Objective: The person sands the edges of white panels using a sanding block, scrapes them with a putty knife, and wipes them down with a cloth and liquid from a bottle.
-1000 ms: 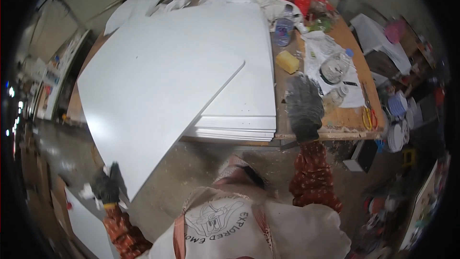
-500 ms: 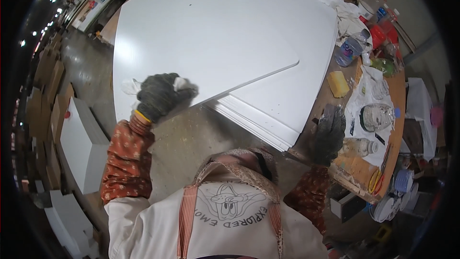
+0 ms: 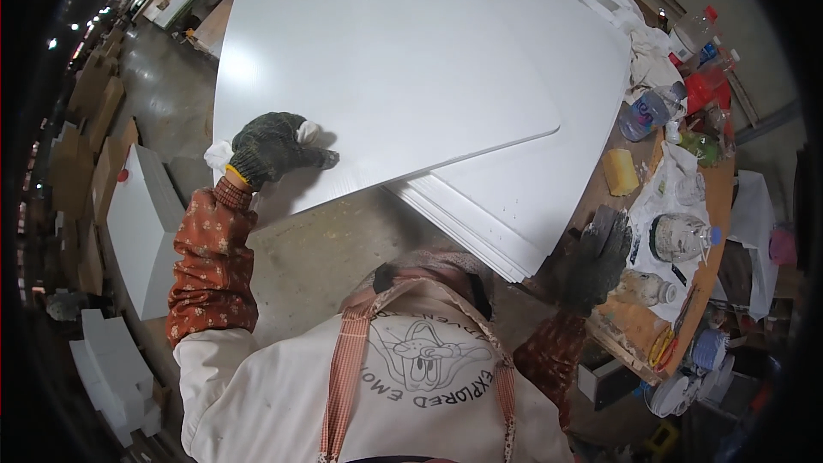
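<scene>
The right hand (image 3: 597,261), in a dark glove, was to the right of the white board (image 3: 386,60), by the near edge of the wooden table (image 3: 627,330); its fingers looked stretched out, though whether the palm held anything could not be told. On the board's near left part, the left hand (image 3: 270,153), in a dark knit glove with a yellow-edged cuff, had its fingers bent over a wad of soft white cloth (image 3: 219,154). The board rested askew on a stack of white boards (image 3: 514,184), its near left part jutting above the floor (image 3: 317,223). Its thin straight edge ran slantwise to a blunt corner that pointed right; its far end ran out of view, so its long axis could not be told. Its face was smooth and glossy. Right of the board lay a yellow block sponge (image 3: 621,171), and beyond that a clear plastic bottle (image 3: 645,113).
</scene>
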The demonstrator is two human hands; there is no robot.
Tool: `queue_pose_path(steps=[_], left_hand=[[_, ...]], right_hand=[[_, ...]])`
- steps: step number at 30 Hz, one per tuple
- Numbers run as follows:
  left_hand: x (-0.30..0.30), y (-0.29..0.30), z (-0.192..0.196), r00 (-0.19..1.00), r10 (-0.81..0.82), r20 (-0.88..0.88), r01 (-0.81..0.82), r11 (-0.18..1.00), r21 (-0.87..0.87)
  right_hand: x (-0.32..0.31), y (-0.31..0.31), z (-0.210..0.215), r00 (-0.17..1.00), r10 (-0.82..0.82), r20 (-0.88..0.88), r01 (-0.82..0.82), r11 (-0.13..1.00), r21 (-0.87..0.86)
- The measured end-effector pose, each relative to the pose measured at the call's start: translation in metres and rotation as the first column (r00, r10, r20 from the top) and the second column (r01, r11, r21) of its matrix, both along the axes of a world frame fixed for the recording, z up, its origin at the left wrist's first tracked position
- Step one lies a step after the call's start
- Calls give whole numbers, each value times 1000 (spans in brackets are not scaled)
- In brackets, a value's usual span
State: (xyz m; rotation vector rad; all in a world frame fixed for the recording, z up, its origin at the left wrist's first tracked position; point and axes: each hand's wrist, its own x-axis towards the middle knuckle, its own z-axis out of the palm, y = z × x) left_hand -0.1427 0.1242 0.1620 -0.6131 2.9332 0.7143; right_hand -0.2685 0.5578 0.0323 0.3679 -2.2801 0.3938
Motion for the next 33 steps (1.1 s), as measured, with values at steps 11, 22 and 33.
queue_pose_path(steps=[11, 22, 33], left_hand=[[2, -40, -58, 850, -342, -400, 53, 812, -581], [-6, -21, -48, 773, -196, -604, 312, 946, 92], [-9, 9, -15, 892, -71, -446, -79, 948, -309]], right_hand=[[21, -30, 40, 968, 249, 21, -250, 968, 29], [22, -1, 17, 993, -96, 74, 87, 989, 120], [42, 125, 1, 953, -296, -59, 292, 954, -61]])
